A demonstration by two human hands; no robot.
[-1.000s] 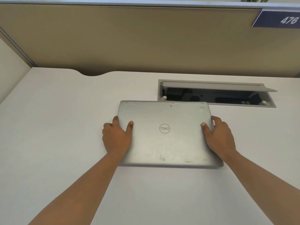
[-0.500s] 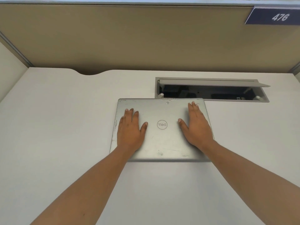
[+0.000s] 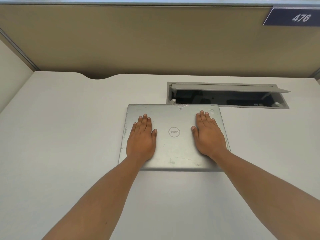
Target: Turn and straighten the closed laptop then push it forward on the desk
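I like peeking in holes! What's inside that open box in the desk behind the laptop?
The box is dark inside, with a raised flap and small white knobs. Nothing else is clear. The laptop covers its near left edge.

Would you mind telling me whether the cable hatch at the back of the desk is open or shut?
Open: the cable hatch lid is tilted up, exposing the dark recess beneath.

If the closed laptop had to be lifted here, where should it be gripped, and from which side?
By its short left and right edges, one hand from each side. The laptop lies flat and wide, its far edge at the open cable tray; the left hand and right hand rest flat on top.
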